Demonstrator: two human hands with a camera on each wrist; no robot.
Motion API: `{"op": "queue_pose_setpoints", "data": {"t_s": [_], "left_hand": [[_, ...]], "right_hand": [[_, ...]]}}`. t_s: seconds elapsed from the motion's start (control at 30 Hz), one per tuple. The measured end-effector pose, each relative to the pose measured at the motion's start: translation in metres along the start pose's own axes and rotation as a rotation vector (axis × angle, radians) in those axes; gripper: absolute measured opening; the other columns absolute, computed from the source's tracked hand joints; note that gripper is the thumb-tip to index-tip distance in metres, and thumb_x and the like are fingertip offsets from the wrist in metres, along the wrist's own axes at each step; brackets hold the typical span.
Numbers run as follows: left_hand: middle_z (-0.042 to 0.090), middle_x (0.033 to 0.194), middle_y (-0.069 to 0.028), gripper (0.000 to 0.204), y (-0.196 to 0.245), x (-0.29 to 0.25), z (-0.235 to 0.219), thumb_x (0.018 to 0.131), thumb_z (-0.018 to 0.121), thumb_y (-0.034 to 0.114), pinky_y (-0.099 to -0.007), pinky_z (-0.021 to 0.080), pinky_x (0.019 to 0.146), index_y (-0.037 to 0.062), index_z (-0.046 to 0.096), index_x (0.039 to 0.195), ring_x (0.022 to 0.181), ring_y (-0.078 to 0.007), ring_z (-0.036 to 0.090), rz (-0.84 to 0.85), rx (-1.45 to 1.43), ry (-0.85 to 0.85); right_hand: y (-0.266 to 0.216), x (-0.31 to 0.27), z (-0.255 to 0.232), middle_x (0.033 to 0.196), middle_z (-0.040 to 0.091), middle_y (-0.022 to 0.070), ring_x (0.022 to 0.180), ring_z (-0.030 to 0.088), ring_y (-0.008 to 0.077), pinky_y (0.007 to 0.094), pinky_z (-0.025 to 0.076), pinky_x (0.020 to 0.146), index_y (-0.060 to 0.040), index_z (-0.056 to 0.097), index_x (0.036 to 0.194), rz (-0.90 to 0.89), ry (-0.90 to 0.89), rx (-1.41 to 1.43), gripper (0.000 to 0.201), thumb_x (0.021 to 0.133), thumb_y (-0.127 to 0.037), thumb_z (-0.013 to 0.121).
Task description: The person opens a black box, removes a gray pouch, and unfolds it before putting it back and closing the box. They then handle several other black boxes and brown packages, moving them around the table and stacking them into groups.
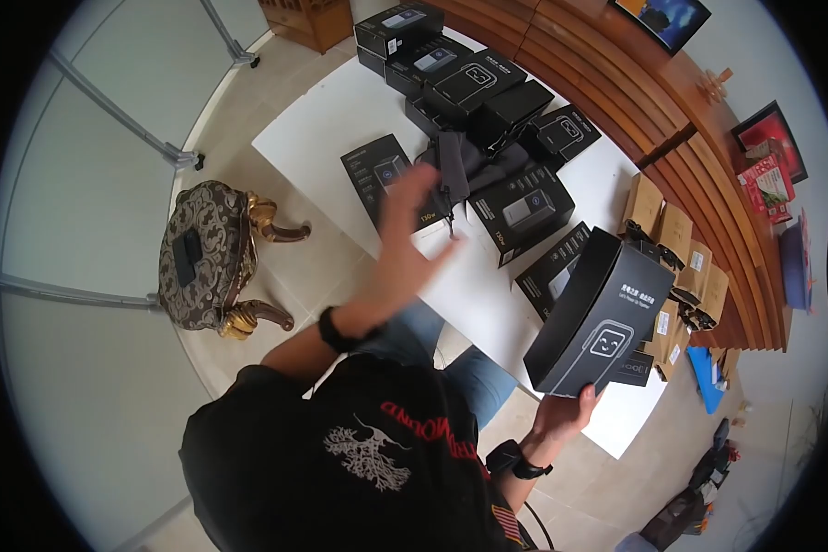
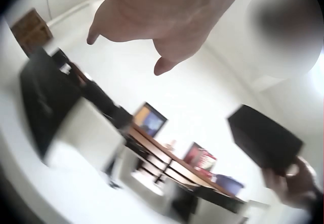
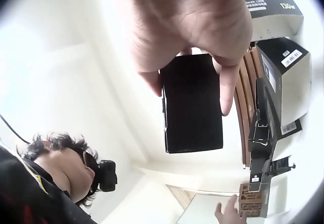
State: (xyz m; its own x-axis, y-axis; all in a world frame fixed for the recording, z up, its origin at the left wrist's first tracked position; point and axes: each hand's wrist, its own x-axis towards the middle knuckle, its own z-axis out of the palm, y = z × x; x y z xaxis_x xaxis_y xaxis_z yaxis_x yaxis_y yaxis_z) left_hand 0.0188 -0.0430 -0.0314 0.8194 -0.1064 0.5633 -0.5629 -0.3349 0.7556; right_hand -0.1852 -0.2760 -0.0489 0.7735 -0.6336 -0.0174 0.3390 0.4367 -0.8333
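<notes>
A black cardboard box (image 1: 596, 308) with a white smiling-device outline and small white print is in my right hand (image 1: 564, 416), tilted above the table's right part. In the right wrist view, thumb and fingers grip opposite sides of the same box (image 3: 193, 105). My left hand (image 1: 403, 258) is raised over the table's near edge, slightly blurred, fingers spread and nothing held. In the left wrist view that hand (image 2: 167, 16) is also bare. Beyond it, a black printed box (image 1: 373, 166) and a dark grey fabric pouch (image 1: 453, 166) lie on the white table (image 1: 308, 129).
Several black boxes (image 1: 478, 83) are stacked at the table's far end. Another printed box (image 1: 522, 212) stands near the middle. Brown cardboard packets (image 1: 676, 230) line the right side, beside a slatted wooden bench (image 1: 607, 87). An ornate stool (image 1: 202, 258) stands at left.
</notes>
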Motion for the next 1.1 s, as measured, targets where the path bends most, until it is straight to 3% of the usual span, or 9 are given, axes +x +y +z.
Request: {"op": "queue_pose_setpoints", "data": {"t_s": [0.03,0.13,0.2,0.33,0.4,0.43,0.57,0.77,1.1], "left_hand": [[0.042,0.138,-0.0175,0.079,-0.029,0.007,-0.008,0.072,0.079,0.01,-0.0406,0.038,0.104,0.002,0.038,0.139,0.128,-0.0329,0.043,-0.154,0.02,0.168],[0.046,0.135,-0.0187,0.073,-0.109,0.029,-0.053,0.074,0.08,0.013,-0.0409,0.04,0.102,0.0008,0.043,0.136,0.125,-0.0331,0.046,-0.135,0.355,0.348],[0.055,0.125,-0.0194,0.068,-0.163,0.03,-0.066,0.076,0.079,0.016,-0.0418,0.039,0.104,-0.0011,0.047,0.133,0.123,-0.0329,0.048,-0.663,-0.091,0.015],[0.061,0.114,-0.0159,0.06,-0.15,0.019,-0.057,0.082,0.076,0.019,-0.0384,0.046,0.097,-0.0012,0.049,0.132,0.111,-0.0281,0.057,-0.617,0.089,0.013],[0.061,0.115,-0.0126,0.054,-0.119,0.018,-0.068,0.087,0.071,0.018,-0.0318,0.052,0.086,-0.0021,0.049,0.132,0.099,-0.0218,0.063,-0.726,-0.549,0.237],[0.063,0.111,-0.0078,0.04,-0.117,0.014,-0.076,0.091,0.067,0.018,-0.0253,0.054,0.076,0.0008,0.054,0.125,0.09,-0.0145,0.065,-0.7,-0.545,0.344],[0.066,0.097,-0.0016,0.019,-0.083,0.006,-0.107,0.095,0.064,0.021,-0.0253,0.055,0.073,0.0078,0.06,0.108,0.086,-0.0085,0.064,-0.684,-0.734,0.489],[0.066,0.099,-0.003,0.024,-0.034,0.003,-0.071,0.097,0.061,0.025,-0.025,0.055,0.074,0.0051,0.057,0.109,0.084,-0.0089,0.064,-0.608,-0.777,0.558],[0.064,0.095,-0.003,0.024,-0.026,0.013,-0.044,0.097,0.061,0.026,-0.023,0.052,0.071,0.0048,0.054,0.103,0.081,-0.0079,0.062,-0.624,-0.865,0.445]], "right_hand": [[-0.003,-0.002,-0.006,0.135,0.051,0.0141,0.122,0.052,0.0281,0.0414,0.045,0.102,-0.006,0.037,0.143,0.011,-0.003,-0.012,0.073,0.083,-0.032,0.069],[0.0,-0.008,-0.009,0.134,0.052,0.0134,0.122,0.053,0.028,0.0413,0.045,0.103,-0.0043,0.038,0.142,0.065,-0.088,-0.041,0.073,0.083,-0.031,0.07],[0.011,-0.014,0.006,0.133,0.052,0.0141,0.122,0.052,0.0278,0.0409,0.042,0.105,-0.0012,0.037,0.142,0.16,-0.082,0.018,0.075,0.081,-0.029,0.072],[0.028,-0.013,0.03,0.134,0.05,0.0137,0.125,0.048,0.0255,0.0383,0.035,0.107,-0.0001,0.034,0.144,0.241,-0.21,-0.083,0.081,0.079,-0.029,0.074],[0.029,-0.013,0.035,0.139,0.047,0.0146,0.128,0.046,0.0263,0.0375,0.031,0.11,0.0023,0.036,0.144,0.281,-0.238,-0.108,0.079,0.078,-0.022,0.074],[0.029,-0.011,0.036,0.139,0.047,0.0152,0.128,0.046,0.0263,0.0376,0.031,0.11,0.003,0.037,0.143,0.272,-0.263,-0.133,0.077,0.079,-0.02,0.074],[0.037,-0.01,0.049,0.139,0.047,0.0166,0.128,0.046,0.0261,0.0374,0.031,0.11,0.0033,0.038,0.143,0.239,-0.301,-0.202,0.076,0.079,-0.02,0.073],[0.051,-0.008,0.07,0.142,0.044,0.0186,0.131,0.043,0.0273,0.038,0.034,0.109,0.0043,0.036,0.144,0.034,-0.363,-0.463,0.075,0.08,-0.011,0.071],[0.03,-0.005,0.027,0.131,0.053,0.0181,0.117,0.054,0.0253,0.0351,0.04,0.102,0.0061,0.045,0.14,0.091,-0.53,-0.501,0.076,0.074,-0.013,0.078]]}}
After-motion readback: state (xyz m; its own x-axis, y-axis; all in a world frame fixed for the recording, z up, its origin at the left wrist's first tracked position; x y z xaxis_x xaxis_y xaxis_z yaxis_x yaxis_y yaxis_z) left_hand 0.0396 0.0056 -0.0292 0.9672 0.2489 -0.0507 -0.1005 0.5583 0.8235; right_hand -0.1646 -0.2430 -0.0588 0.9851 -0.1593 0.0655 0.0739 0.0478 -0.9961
